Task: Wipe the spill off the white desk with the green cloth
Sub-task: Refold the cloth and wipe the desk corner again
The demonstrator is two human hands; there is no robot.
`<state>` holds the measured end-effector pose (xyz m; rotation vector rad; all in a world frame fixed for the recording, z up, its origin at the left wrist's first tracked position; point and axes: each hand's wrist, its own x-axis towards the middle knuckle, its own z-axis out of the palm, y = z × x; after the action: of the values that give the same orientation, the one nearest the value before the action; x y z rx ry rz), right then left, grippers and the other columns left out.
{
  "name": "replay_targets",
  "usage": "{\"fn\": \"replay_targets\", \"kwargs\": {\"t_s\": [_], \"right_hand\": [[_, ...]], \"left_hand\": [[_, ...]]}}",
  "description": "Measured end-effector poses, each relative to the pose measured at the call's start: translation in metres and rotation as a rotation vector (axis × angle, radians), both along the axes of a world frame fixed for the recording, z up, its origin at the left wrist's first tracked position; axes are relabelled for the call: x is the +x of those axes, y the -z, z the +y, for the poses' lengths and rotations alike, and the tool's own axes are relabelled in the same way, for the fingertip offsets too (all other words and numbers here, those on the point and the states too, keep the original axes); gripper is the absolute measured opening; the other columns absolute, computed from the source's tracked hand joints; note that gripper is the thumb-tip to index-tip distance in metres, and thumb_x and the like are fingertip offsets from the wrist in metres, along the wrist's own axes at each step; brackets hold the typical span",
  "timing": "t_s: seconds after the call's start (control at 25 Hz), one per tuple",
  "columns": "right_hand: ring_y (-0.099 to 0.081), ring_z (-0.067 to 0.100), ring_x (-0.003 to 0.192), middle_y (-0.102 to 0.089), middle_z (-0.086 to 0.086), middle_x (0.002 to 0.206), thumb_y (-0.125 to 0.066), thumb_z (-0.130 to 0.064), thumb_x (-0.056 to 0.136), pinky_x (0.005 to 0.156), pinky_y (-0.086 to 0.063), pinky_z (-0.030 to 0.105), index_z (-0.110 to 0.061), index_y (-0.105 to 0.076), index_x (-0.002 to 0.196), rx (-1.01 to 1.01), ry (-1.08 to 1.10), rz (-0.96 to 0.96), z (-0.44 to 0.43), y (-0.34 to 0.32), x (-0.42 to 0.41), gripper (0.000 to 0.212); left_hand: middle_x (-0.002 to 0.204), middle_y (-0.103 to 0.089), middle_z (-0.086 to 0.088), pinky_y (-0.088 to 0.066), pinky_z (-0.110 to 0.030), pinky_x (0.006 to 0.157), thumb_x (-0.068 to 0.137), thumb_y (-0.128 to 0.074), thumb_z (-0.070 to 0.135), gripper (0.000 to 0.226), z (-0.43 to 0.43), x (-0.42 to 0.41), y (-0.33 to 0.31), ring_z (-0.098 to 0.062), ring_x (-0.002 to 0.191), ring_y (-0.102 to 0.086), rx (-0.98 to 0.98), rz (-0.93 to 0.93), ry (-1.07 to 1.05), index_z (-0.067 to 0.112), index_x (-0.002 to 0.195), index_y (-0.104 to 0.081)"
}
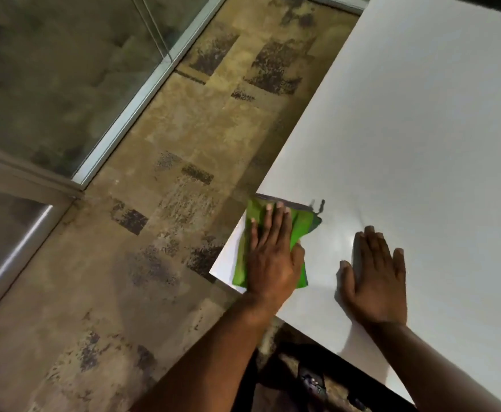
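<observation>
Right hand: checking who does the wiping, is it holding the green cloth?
No, the right hand lies flat on the bare white desk; the green cloth is under the left hand.

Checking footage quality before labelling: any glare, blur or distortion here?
Head view: soft glare on the white desk between the left hand and right hand; green cloth slightly soft; scene dim, tilted, wide-angle; streak reflection on the glass panel.

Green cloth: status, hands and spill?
Left hand flat on green cloth at desk corner. Right hand flat on bare desk. Dark smear remains beyond cloth. Nothing in the way.
</observation>
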<state>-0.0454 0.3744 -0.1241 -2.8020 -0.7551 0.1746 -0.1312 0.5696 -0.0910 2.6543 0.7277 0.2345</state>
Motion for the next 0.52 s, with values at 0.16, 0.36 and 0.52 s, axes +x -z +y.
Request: {"fn": "replay_targets", "kwargs": {"t_s": [0.16,0.36,0.52], "right_hand": [[-0.022,0.022,0.161,-0.027,0.007,0.173,-0.034,-0.047,0.1,0.131,-0.01,0.053,-0.01,-0.036,0.161,0.002,0.009,-0.015,0.002,0.0,-0.001,0.071],[-0.026,0.024,0.159,-0.03,0.007,0.171,-0.038,-0.045,0.099,0.13,-0.013,0.053,-0.011,-0.039,0.159,0.043,0.018,-0.04,0.002,0.003,0.001,0.069],[-0.031,0.028,0.158,-0.034,0.011,0.17,-0.044,-0.041,0.098,0.129,-0.015,0.054,-0.008,-0.043,0.157,0.041,0.015,0.012,0.006,-0.011,-0.001,0.068]], "left_hand": [[0.172,-0.014,-0.01,-0.014,-0.058,0.127,0.103,-0.034,0.048,0.073,-0.022,0.024,0.006,-0.027,0.16,-0.008,0.025,0.188,0.149,0.009,0.163,-0.019],[0.171,-0.021,-0.008,-0.014,-0.051,0.128,0.104,-0.034,0.056,0.071,0.005,0.008,0.004,-0.025,0.16,-0.016,-0.11,0.112,-0.045,0.014,0.161,-0.029],[0.148,-0.054,-0.009,-0.036,-0.048,0.108,0.1,-0.056,0.036,0.05,0.052,-0.014,-0.019,-0.031,0.137,-0.046,-0.228,0.239,-0.221,0.015,0.146,-0.052]]}}
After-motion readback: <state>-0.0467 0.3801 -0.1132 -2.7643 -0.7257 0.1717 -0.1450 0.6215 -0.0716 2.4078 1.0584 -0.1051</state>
